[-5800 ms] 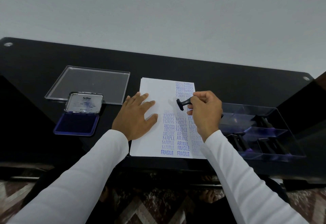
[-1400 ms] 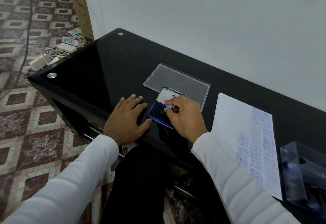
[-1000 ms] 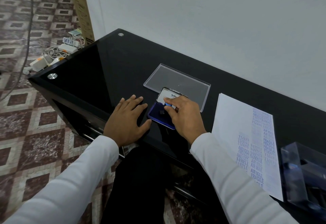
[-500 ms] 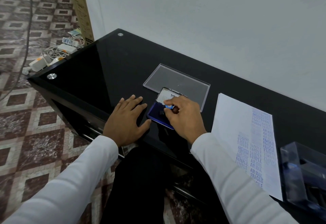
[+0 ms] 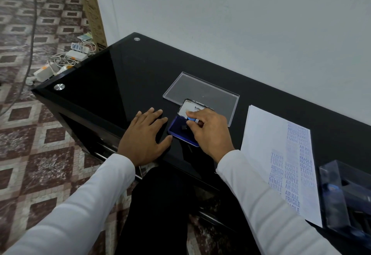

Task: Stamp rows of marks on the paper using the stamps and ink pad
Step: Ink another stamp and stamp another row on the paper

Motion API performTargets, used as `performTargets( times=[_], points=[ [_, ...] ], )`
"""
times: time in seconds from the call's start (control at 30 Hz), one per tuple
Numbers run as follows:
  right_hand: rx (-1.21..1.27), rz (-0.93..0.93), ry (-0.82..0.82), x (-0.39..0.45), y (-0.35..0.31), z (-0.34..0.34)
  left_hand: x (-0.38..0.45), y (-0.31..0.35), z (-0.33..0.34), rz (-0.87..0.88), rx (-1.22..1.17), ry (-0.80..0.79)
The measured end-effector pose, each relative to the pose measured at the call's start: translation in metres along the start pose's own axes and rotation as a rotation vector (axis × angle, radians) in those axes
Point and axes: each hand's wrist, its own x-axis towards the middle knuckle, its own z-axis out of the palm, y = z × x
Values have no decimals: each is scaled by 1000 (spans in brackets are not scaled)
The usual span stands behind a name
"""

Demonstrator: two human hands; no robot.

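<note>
At frame centre I see the small black stamp with a blue cap point(image 5: 190, 121) pressed onto the open blue ink pad point(image 5: 179, 129), my right hand point(image 5: 210, 132) pinching it with curled fingers. My left hand point(image 5: 143, 134) lies flat, fingers spread, on the glossy black table point(image 5: 120, 77). The white stamped paper point(image 5: 267, 140) lies at right.

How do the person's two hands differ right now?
The left hand lies flat on the black table with fingers spread, holding nothing; the right hand has its fingers curled round a small stamp. The left hand rests beside the ink pad, while the right hand is over it, with the stamp down at the blue pad. Both wear white sleeves.
</note>
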Motion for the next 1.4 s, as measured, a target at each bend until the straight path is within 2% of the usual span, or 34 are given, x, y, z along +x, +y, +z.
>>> performTargets(
  times=[0.7, 1.1, 1.4],
  points=[
    [-17, -20, 11, 0, 0, 0, -1, 0, 0, -4, -5, 5],
    [53, 9, 4, -6, 0, -3, -1, -1, 3, 0, -2, 15],
    [0, 10, -17, -1, 0, 0, -1, 0, 1, 1, -8, 17]
  ],
)
